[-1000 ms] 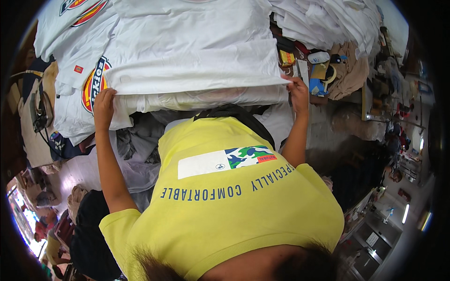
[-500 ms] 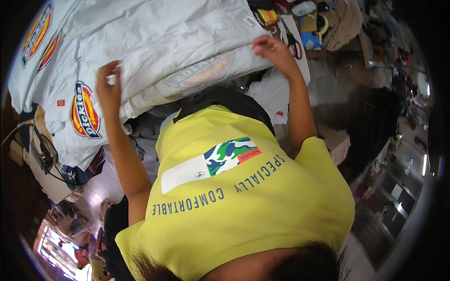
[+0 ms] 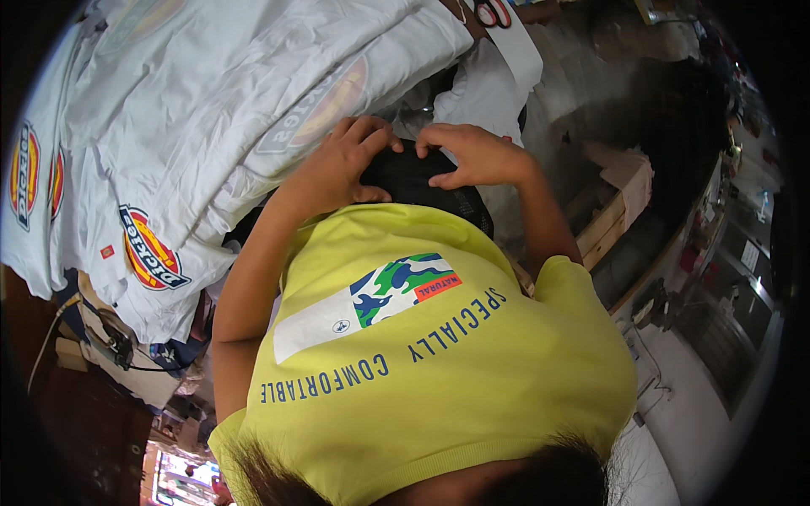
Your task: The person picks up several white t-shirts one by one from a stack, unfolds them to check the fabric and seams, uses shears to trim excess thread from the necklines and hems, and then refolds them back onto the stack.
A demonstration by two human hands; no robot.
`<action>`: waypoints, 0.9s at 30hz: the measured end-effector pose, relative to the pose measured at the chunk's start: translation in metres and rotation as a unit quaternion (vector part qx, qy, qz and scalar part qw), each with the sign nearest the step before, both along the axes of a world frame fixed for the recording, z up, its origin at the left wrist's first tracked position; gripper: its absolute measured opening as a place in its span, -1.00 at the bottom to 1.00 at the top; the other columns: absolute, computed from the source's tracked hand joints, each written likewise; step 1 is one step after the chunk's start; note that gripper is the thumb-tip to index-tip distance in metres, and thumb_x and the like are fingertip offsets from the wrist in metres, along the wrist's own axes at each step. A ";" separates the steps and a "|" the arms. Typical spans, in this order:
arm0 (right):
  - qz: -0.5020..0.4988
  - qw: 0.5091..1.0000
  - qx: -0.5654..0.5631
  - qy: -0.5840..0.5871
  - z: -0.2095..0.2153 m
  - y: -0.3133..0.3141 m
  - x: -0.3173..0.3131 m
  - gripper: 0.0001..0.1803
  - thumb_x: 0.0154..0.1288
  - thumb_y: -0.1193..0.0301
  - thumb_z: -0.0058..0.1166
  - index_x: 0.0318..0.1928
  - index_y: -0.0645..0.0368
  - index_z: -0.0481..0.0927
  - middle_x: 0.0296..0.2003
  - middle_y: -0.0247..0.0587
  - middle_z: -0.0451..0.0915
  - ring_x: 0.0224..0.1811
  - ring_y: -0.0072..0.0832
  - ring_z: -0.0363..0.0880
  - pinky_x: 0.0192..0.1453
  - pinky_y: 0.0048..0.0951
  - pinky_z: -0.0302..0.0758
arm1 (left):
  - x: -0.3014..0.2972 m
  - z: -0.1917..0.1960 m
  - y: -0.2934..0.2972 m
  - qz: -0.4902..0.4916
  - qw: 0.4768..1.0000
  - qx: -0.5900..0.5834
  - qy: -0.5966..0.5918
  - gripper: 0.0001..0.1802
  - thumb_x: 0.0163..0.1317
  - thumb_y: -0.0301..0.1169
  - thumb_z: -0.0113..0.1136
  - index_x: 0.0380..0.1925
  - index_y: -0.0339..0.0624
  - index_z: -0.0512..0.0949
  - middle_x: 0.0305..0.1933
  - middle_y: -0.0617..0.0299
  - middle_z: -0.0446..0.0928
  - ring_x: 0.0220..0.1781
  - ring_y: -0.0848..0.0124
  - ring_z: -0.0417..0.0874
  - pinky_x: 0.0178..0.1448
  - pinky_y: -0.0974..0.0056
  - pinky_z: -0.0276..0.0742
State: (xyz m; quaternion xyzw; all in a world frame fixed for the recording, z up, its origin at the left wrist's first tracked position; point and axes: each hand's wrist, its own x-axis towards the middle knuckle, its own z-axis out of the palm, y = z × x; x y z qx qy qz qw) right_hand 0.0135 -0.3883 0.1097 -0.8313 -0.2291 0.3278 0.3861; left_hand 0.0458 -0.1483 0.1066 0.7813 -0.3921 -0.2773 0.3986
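My left hand (image 3: 342, 164) and my right hand (image 3: 472, 156) face each other over black cloth (image 3: 409, 175) at my lap. On both, the fingers are curved, with a gap between fingertips and thumb, and no object shows in either. Whether the fingertips touch the black cloth is hard to tell. White T-shirts (image 3: 198, 101) with a red, yellow and blue print lie heaped just beyond my left hand, their folded edge close to its knuckles. A separate white cloth (image 3: 474, 93) hangs beyond my right hand.
Red-handled scissors (image 3: 492, 12) rest on a white strip (image 3: 516, 55) at the far edge. On the left lies a dark object with a cord (image 3: 114, 341), perhaps an iron, on beige cloth. To the right stands a wooden box (image 3: 601, 229) with pinkish cloth over it.
Both hands have left the white T-shirts and come nearer my body, over the black cloth. The left moved right; the right moved slightly left. The view has shifted too.
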 end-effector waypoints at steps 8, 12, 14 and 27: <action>-0.165 0.985 0.027 -0.042 0.002 0.019 -0.023 -0.81 -0.04 0.56 0.05 -0.35 0.17 0.37 -0.44 -0.24 0.46 -0.44 -0.28 0.49 -0.35 -0.38 0.41 | -0.006 0.005 0.005 -0.046 0.999 -0.017 -0.019 -0.50 -0.22 -0.40 0.37 -0.18 -0.08 0.43 0.16 0.11 0.24 0.24 0.09 0.15 0.25 0.12 0.18; -0.149 0.981 0.050 -0.117 0.002 0.028 -0.030 -0.80 -0.03 0.61 -0.03 -0.33 0.14 0.35 -0.40 -0.25 0.45 -0.40 -0.21 0.48 -0.33 -0.30 0.41 | -0.005 0.003 0.006 -0.083 0.990 0.004 -0.113 -0.50 -0.18 -0.34 0.37 -0.18 -0.12 0.40 0.12 0.08 0.27 0.19 0.08 0.23 0.21 0.13 0.23; -0.177 0.976 0.052 -0.117 0.007 0.030 -0.029 -0.77 -0.03 0.63 -0.04 -0.31 0.13 0.34 -0.38 -0.26 0.45 -0.38 -0.21 0.48 -0.32 -0.29 0.41 | 0.000 0.009 -0.001 -0.076 0.996 0.032 -0.037 -0.44 -0.18 -0.29 0.38 -0.15 -0.13 0.35 0.08 0.06 0.31 0.11 0.08 0.32 0.14 0.14 0.29; -0.283 0.951 0.103 -0.067 0.013 0.037 -0.041 -0.71 -0.04 0.67 -0.03 -0.26 0.12 0.31 -0.37 -0.24 0.46 -0.39 -0.22 0.49 -0.31 -0.35 0.44 | 0.009 -0.026 -0.033 -0.045 0.981 0.120 0.144 -0.11 -0.19 -0.16 0.34 0.15 -0.09 0.08 -0.22 -0.11 0.53 -0.19 -0.04 0.54 -0.11 0.10 0.43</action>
